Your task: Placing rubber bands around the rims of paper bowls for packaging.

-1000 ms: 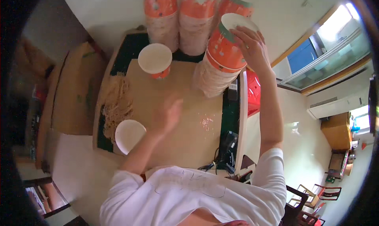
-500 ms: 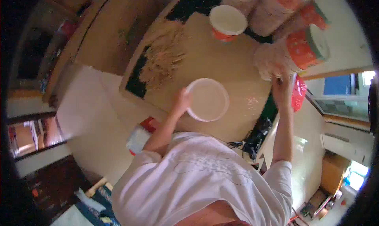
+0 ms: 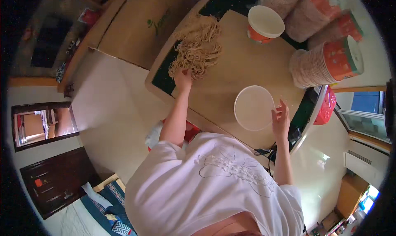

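A tangled heap of looped tan strands (image 3: 200,50) lies at the left of the board-covered table. At its near edge, my left hand (image 3: 182,78) has its fingers closed on some strands. A round, white-rimmed tub (image 3: 253,108), seen from above, stands near the front of the table. Beside its right rim is my right hand (image 3: 281,119), fingers apart and holding nothing. Whether a fingertip touches the rim I cannot tell. Farther back stands another tub (image 3: 266,22), white inside and orange-red outside.
A stack of nested orange-red tubs (image 3: 342,60) lies on its side at the right, with more stacks (image 3: 315,13) behind. A red plastic item (image 3: 326,106) hangs at the right edge. Black cables (image 3: 264,152) lie near my body. A large cardboard box (image 3: 136,29) stands beyond the left edge.
My left hand has left the round tub's rim and moved to the tan strands. My right hand has come back from the nested stack to the tub's right side. The view has shifted too.
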Demonstrator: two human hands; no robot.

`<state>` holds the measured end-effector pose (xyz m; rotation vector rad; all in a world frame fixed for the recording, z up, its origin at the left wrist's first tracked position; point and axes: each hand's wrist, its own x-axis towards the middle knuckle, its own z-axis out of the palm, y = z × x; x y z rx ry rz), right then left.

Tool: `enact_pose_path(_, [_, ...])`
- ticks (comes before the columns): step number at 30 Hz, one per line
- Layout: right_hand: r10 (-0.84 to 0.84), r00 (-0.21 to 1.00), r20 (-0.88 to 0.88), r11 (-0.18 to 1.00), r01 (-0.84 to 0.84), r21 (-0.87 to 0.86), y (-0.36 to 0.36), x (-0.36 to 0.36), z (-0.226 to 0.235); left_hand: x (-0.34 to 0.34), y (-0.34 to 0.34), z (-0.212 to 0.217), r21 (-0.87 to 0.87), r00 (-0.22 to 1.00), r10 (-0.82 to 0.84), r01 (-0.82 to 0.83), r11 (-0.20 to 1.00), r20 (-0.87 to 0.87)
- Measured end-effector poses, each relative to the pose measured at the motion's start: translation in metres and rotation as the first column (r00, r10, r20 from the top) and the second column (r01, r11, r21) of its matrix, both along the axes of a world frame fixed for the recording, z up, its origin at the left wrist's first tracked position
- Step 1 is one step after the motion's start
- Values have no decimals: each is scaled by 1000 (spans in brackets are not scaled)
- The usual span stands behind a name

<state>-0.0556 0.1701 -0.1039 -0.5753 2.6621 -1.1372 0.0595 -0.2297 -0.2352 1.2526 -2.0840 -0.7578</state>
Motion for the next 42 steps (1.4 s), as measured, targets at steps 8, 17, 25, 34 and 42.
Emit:
enact_pose_path(8, [-89,995,-36,986,84,-142,15,6,18,-9,-13,60,13,994,-106,106,994,-4])
enact_pose_path(17, [-57,997,51,915,72,-397,23,27,38,-7,50,286,29,809,-82,121,992,-583])
enact_pose_path(25, [414,361,835,522,658,-543,-56,76,48,15,208,199,177,470,-870,878,444,-147])
enact_pose_path(34, [336,425,840,398,745,-536,9,28,48,59,228,153,363,150,-989,922,134,-17])
enact_pose_path(42, [124,646,753,510,609,-607,-1,45,45,25,233,154,212,220,-968,958,191,-121])
